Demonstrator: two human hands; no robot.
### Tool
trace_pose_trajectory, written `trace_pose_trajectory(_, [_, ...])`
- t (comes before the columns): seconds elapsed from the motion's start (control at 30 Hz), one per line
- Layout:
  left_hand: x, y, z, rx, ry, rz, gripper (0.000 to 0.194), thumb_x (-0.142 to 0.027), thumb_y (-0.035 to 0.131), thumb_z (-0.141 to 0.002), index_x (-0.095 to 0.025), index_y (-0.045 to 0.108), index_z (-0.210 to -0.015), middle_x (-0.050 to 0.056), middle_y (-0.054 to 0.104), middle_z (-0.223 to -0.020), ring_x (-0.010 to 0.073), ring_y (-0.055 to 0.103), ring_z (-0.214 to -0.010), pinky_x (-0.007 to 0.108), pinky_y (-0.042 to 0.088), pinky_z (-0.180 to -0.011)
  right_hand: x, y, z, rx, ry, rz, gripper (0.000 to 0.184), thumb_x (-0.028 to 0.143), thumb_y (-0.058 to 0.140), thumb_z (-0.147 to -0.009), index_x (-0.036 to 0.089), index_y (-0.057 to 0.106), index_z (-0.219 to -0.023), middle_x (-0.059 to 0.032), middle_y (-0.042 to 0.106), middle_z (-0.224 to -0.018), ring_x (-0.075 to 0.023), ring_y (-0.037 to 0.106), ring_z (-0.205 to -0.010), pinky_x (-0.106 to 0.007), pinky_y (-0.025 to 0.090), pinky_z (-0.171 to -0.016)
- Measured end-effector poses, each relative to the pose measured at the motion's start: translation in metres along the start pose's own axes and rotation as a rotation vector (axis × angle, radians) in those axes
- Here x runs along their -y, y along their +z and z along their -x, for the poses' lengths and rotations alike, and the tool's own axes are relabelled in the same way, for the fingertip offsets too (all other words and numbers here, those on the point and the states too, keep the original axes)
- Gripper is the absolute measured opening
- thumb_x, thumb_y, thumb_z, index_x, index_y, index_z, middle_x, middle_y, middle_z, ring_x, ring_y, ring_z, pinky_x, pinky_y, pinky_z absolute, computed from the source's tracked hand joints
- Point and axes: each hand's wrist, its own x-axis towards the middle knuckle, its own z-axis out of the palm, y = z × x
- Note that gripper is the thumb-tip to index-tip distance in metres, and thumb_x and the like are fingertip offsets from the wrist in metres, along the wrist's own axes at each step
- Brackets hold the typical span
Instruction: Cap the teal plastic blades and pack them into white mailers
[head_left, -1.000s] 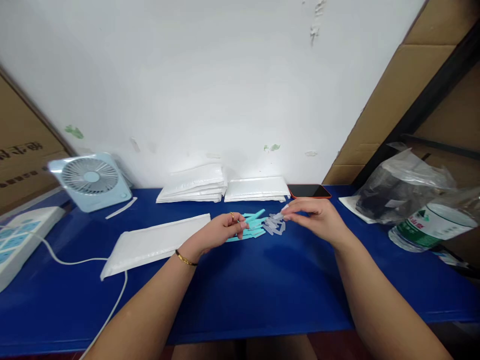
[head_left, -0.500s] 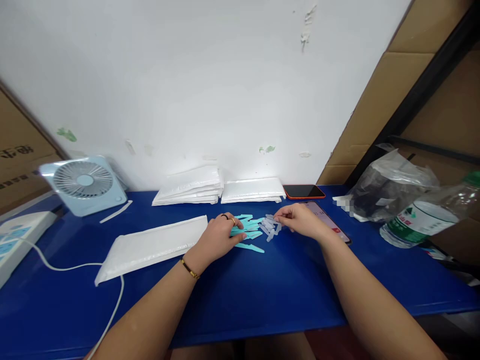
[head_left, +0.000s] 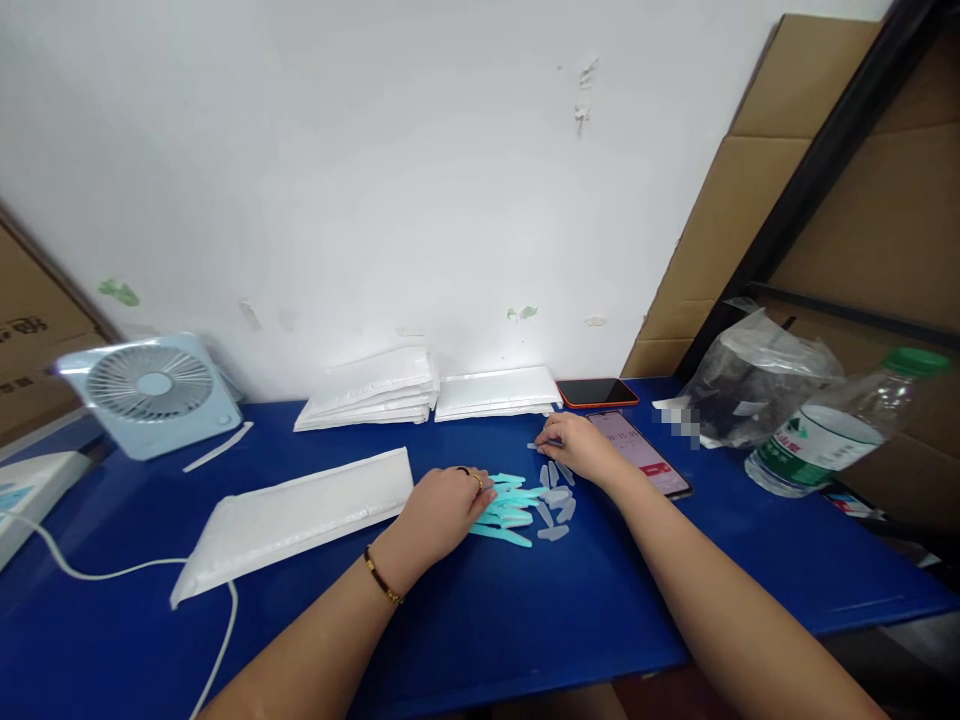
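Observation:
On the blue table [head_left: 525, 620] lies a small heap of teal plastic strips [head_left: 508, 505], with several clear plastic pieces [head_left: 556, 498] scattered to its right. My left hand [head_left: 444, 508] rests with curled fingers on the left end of the teal strips. It wears rings and a gold bracelet. My right hand [head_left: 574, 447] reaches to the far side of the clear pieces, fingertips pinched on one small clear piece at the table surface.
A white padded envelope [head_left: 296, 517] lies left of my hands; two stacks of envelopes [head_left: 431, 393] sit by the wall. Two phones [head_left: 637, 450] lie right of my right hand. A small fan [head_left: 154, 393], white cable [head_left: 112, 570], bagged goods [head_left: 757, 385] and water bottle [head_left: 832, 430] stand around.
The camera has tilted, so everything sits lower in view. My right hand reached further back among the clear pieces, which lie more spread out. My left hand stayed on the teal strips.

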Motion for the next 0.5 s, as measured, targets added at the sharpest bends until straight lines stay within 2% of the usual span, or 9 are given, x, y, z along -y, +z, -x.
trace_pose_trajectory(0.1, [0.01, 0.004, -0.009, -0.075, -0.026, -0.009, 0.022, -0.029, 0.043, -0.086, -0.024, 0.064, -0.093, 0.002, 0.067, -0.097, 0.0185, 0.058, -0.095, 0.028, 0.041, -0.081, 0.004, -0.002, 0.0, -0.005, 0.026, 0.052, 0.01, 0.022, 0.059, -0.076, 0.019, 0.067, -0.073, -0.004, 0.062, -0.08, -0.0166, 0.056, -0.08, -0.025, 0.04, -0.071])
trace_pose_trajectory(0.2, [0.021, 0.007, -0.02, -0.134, -0.134, 0.048, 0.021, -0.025, 0.053, -0.078, -0.026, 0.063, -0.097, 0.0, 0.067, -0.09, 0.0172, 0.058, -0.087, 0.025, 0.041, -0.072, 0.01, -0.002, -0.001, 0.006, 0.027, 0.075, 0.01, 0.018, 0.056, -0.075, 0.018, 0.065, -0.07, -0.0037, 0.06, -0.079, -0.0155, 0.055, -0.078, -0.024, 0.039, -0.072])
trace_pose_trajectory(0.3, [0.029, 0.006, -0.026, -0.07, -0.21, 0.158, 0.017, -0.025, 0.052, -0.076, -0.023, 0.065, -0.087, 0.0, 0.066, -0.08, 0.0147, 0.058, -0.076, 0.023, 0.04, -0.063, 0.014, -0.002, -0.001, 0.016, 0.024, 0.06, 0.009, 0.015, 0.055, -0.074, 0.018, 0.062, -0.07, -0.0032, 0.059, -0.079, -0.0148, 0.054, -0.077, -0.024, 0.038, -0.071])
trace_pose_trajectory(0.4, [0.033, 0.005, -0.025, 0.021, -0.229, 0.249, 0.015, -0.028, 0.053, -0.073, -0.02, 0.065, -0.078, 0.001, 0.065, -0.077, 0.0137, 0.058, -0.07, 0.022, 0.038, -0.056, 0.014, -0.002, 0.0, 0.019, -0.005, 0.026, 0.008, 0.013, 0.055, -0.073, 0.018, 0.061, -0.072, -0.0031, 0.059, -0.081, -0.0149, 0.054, -0.078, -0.024, 0.038, -0.071])
trace_pose_trajectory(0.5, [0.033, 0.005, -0.021, 0.006, -0.221, 0.26, 0.022, -0.037, 0.051, -0.075, -0.019, 0.064, -0.079, 0.002, 0.064, -0.076, 0.0138, 0.056, -0.068, 0.022, 0.037, -0.054, 0.013, -0.003, 0.002, 0.013, -0.02, -0.061, 0.009, 0.015, 0.053, -0.076, 0.018, 0.062, -0.077, -0.0032, 0.059, -0.082, -0.0142, 0.054, -0.076, -0.024, 0.04, -0.069])
